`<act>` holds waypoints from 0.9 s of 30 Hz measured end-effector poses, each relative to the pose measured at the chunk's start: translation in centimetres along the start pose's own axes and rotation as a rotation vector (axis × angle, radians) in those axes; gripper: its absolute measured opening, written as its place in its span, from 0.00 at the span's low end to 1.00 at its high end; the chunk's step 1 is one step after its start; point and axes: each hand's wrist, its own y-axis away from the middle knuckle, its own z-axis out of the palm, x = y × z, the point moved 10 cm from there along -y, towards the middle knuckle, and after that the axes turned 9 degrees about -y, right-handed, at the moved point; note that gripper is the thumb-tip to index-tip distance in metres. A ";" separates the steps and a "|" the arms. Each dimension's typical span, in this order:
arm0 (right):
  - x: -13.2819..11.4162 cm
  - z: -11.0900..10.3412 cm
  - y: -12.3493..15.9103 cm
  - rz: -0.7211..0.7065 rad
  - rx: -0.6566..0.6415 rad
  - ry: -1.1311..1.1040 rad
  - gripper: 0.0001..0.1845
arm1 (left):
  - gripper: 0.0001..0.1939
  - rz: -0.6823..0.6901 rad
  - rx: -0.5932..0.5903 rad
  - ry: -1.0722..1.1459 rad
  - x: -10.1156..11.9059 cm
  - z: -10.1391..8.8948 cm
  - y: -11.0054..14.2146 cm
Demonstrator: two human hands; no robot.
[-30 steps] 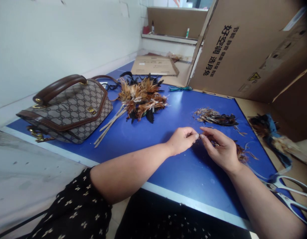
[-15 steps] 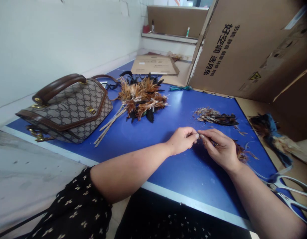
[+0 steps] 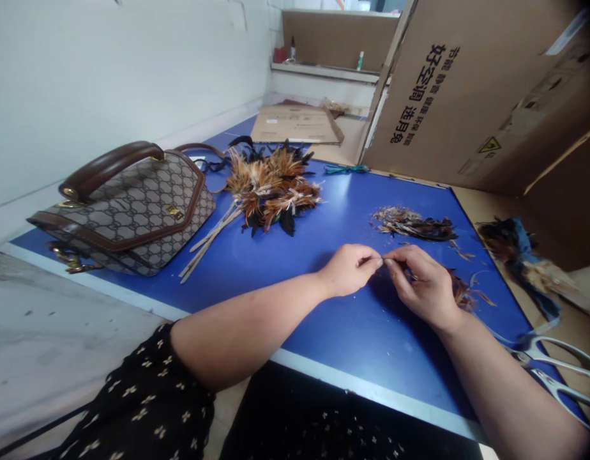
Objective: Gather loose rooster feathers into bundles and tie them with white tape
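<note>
Over the blue tabletop, my left hand and my right hand meet fingertip to fingertip. Each is closed in a pinch; whatever lies between the fingers is too small to make out. Behind my right hand is a bunch of brown feathers, partly covered by it. A heap of dark and speckled feathers lies just beyond both hands. Farther left are bundles of orange-brown and black feathers with pale sticks poking out toward me.
A patterned handbag stands at the left by the wall. Scissors lie at the right beside my forearm. A large cardboard box rises at the back right, with feathers on a blue strip near it. Flat cardboard lies at the back.
My two hands stay pinched together in nearly the same place, the fingertips shifting only slightly. The whole view has moved a touch; the objects on the table lie as before.
</note>
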 end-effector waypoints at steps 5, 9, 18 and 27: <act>1.4 -0.6 0.3 0.122 0.040 0.067 0.07 | 0.12 0.004 0.228 0.002 0.3 -3.0 -0.2; 2.7 1.9 0.9 0.194 -0.275 0.178 0.06 | 0.12 -0.049 0.316 0.034 -0.3 -4.1 -0.2; 4.3 3.3 1.7 0.267 -0.383 0.356 0.07 | 0.11 -0.003 0.368 -0.009 0.2 -4.5 0.1; 4.3 -0.2 0.8 0.274 -0.016 0.289 0.04 | 0.12 -0.076 0.323 0.042 -0.3 -4.0 0.0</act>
